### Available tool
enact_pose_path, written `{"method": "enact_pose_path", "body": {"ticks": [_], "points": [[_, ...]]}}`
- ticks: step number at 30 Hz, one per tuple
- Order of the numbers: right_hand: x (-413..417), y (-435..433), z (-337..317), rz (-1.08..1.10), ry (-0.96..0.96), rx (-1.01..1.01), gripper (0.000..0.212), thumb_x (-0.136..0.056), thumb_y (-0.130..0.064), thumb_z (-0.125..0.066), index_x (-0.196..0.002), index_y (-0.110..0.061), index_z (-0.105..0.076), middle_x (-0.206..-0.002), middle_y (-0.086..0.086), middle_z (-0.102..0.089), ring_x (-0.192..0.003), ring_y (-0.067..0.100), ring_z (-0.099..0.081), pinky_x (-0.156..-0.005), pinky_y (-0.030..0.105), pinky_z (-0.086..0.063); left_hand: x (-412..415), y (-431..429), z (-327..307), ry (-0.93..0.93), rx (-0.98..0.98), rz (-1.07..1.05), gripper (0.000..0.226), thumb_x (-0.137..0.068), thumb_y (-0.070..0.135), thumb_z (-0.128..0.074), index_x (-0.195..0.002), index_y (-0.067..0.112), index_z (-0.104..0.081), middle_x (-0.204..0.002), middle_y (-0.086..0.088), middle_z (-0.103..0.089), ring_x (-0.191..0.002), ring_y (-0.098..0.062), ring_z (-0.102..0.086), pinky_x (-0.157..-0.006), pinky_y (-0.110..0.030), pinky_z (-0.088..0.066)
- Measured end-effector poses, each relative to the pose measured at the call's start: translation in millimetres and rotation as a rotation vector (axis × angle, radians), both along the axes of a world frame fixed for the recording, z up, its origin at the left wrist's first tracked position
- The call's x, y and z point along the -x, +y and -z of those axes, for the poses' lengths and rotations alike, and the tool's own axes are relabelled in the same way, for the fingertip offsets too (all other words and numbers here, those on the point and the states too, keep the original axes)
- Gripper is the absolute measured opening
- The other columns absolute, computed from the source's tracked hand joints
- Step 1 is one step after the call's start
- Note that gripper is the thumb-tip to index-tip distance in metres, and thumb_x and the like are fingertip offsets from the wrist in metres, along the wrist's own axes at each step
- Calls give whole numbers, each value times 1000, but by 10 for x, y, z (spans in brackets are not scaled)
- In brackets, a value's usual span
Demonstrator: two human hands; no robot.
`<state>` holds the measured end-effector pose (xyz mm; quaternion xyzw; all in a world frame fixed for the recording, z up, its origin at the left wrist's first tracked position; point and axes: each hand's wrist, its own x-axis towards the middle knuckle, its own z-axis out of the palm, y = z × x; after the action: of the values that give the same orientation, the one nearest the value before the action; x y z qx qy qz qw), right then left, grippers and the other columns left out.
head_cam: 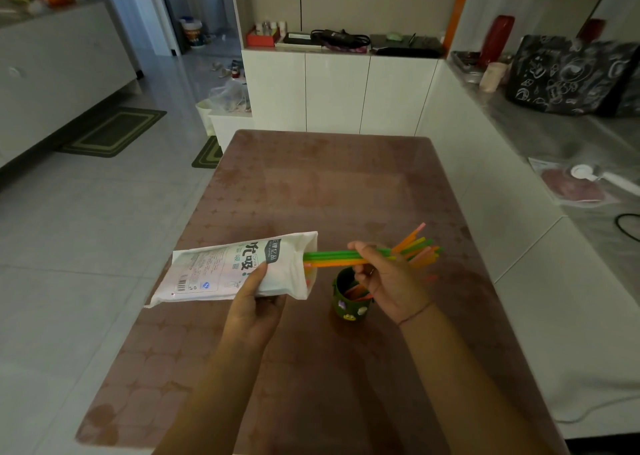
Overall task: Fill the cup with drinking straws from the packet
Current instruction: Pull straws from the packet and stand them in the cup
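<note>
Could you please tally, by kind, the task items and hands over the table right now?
Packet: 1
Cup: 1
Bundle of straws: 1
Hands: 2, left and right
Total: 5

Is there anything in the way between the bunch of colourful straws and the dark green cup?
Nothing visible blocks it. The bunch of colourful plastic straws, held in the right hand, lies sideways just above the open dark green cup.
</note>
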<state>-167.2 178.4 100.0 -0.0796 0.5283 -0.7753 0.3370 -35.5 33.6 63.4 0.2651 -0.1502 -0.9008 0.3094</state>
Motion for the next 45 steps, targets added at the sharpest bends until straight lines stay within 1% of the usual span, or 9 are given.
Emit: {"method": "enact_pose_path", "body": {"ticks": [3, 7, 14, 18, 22, 26, 31, 37, 45], "points": [[-99, -63, 13, -56, 78, -106, 13, -88, -10, -56, -85, -6, -68, -61, 5, -52, -53, 10, -48, -49, 19, -44, 41, 76, -21, -8, -3, 32, 44, -83, 6, -60, -124, 19, -50, -119, -6, -66, -110, -22, -64, -83, -41, -56], [-155, -90, 48, -135, 126, -179, 12, -86, -19, -61, -88, -11, -70, -65, 6, -54, -55, 12, -49, -53, 30, -38, 55, 98, -5, -43, -2, 26, 35, -90, 8, -57, -122, 20, -51, -115, -5, -67, -108, -22, -64, -84, -44, -55], [-231, -92, 80, -131, 182, -127, 16, -82, -9, -64, -94, -17, -70, -71, 5, -60, -59, 12, -52, -57, 30, -40, 63, 54, 6, -57, -22, -13, 44, -86, 4, -60, -126, 19, -49, -114, -5, -68, -108, -22, -65, -82, -44, -56], [-143, -56, 52, -14, 140, -56, 15, -84, -4, -60, -80, -13, -71, -60, 0, -59, -55, 8, -54, -55, 20, -49, 24, 35, -13, -32, -24, -25, 34, -89, 7, -59, -120, 18, -52, -104, -4, -74, -95, -19, -71, -73, -39, -60], [33, 129, -70, 9, 112, -2, 13, -87, 0, -54, -84, -3, -66, -51, -3, -56, -49, 6, -54, -48, 15, -47, -50, -71, -2, -31, -35, -68, 44, -88, 9, -61, -128, 18, -47, -116, -7, -69, -103, -22, -69, -80, -43, -58], [71, 159, -99, 54, 45, 41, 14, -88, -1, -52, -81, -3, -64, -50, -3, -56, -46, 6, -53, -44, 15, -44, -57, -87, 2, -44, -42, -78, 41, -87, 4, -60, -123, 20, -49, -99, -4, -74, -98, -20, -70, -79, -46, -57], [-68, 28, -66, 142, -89, 168, 14, -87, 0, -55, -78, -6, -65, -62, 0, -54, -48, 5, -50, -45, 15, -43, -17, 3, -29, -33, -77, -73, 32, -88, 3, -58, -115, 19, -50, -86, -4, -76, -84, -20, -73, -57, -39, -59], [-298, -111, 3, 49, 71, 10, 12, -87, -5, -57, -85, -12, -67, -63, -3, -60, -57, 6, -55, -61, 17, -51, 34, 148, -27, -39, -84, -53, 41, -86, 2, -60, -122, 18, -48, -99, -6, -72, -87, -20, -73, -60, -37, -60], [-222, -50, -17, 157, 240, -114, 10, -84, -10, -63, -80, -14, -71, -59, -4, -63, -56, 8, -60, -61, 23, -53, 5, 93, -2, -42, -62, -59, 37, -87, 2, -59, -118, 19, -50, -102, -6, -72, -87, -19, -73, -62, -36, -60]]}}
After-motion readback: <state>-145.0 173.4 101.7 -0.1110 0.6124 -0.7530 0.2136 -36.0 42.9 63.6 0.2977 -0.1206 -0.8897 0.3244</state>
